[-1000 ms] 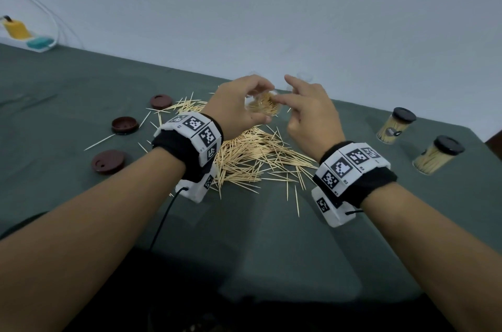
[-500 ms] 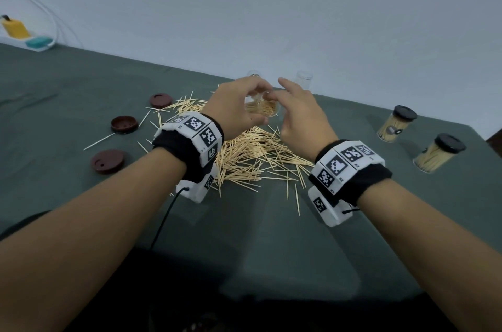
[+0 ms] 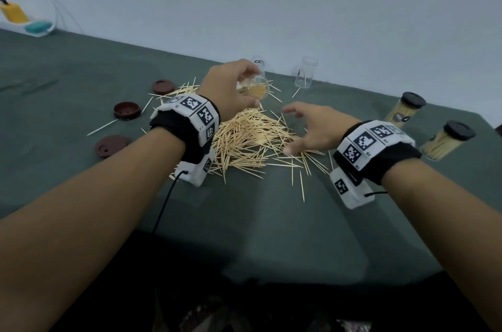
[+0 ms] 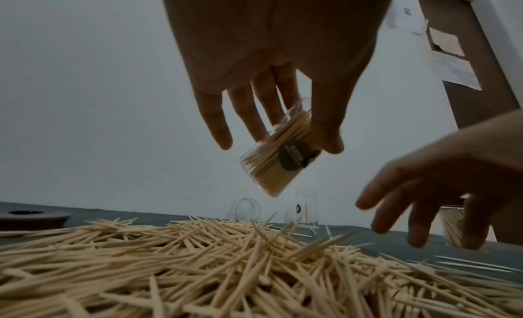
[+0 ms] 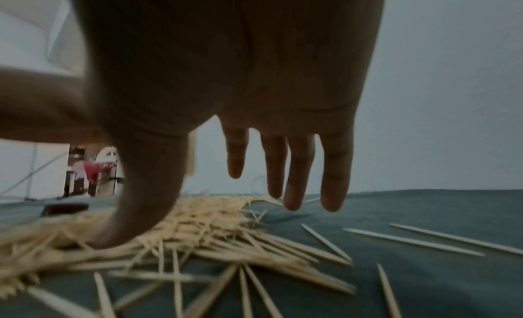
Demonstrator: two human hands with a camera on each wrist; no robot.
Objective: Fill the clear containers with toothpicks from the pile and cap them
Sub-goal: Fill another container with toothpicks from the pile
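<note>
A clear plastic container (image 3: 254, 89) packed with toothpicks, uncapped, is gripped by the left hand (image 3: 231, 87) above the loose wooden toothpick pile (image 3: 252, 138) mid-table. The right hand (image 3: 312, 128) hovers spread, empty. 2 capped containers (image 3: 404, 110) stand by the right edge; 2 empty ones (image 3: 305, 72) and 3 brown caps (image 3: 127, 110) wait.

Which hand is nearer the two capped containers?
Right. The right hand hovers over the pile's right edge, just left of the capped containers; the left hand is farther left, holding a container.
</note>
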